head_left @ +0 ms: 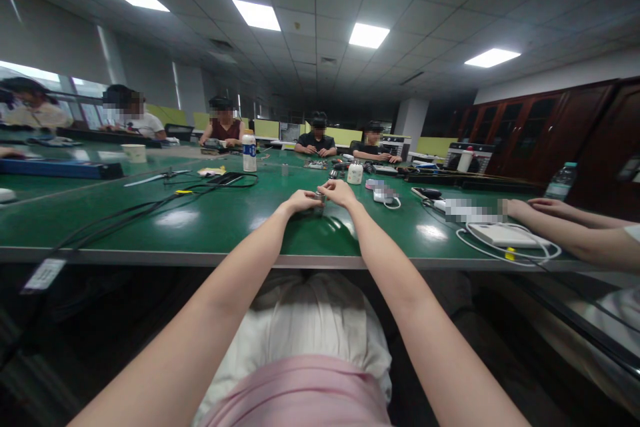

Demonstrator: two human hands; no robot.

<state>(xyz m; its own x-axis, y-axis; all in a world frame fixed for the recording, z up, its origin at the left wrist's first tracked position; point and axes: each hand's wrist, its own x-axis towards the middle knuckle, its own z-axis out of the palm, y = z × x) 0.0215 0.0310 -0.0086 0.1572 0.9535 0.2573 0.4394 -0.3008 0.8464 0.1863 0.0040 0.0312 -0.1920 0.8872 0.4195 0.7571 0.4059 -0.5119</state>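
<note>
A small shiny grey cylinder [320,200] is upright at the table's middle, low over or on the green top. My left hand [302,200] is closed on its left side, fingertips against it. From the right, my right hand [338,193] pinches at its top; what is between those fingertips is too small to tell. Just behind my right hand sits a small dark shiny item [333,174], and beside that a white patterned cup or jar [355,173].
Left of my hands lie black cables [150,208] and a dark phone-like slab [225,178]. A white bottle [249,153] stands behind. To the right are a white charger [384,195], a white box with cable [507,235] and a neighbour's arms [575,220]. Several people sit across the table.
</note>
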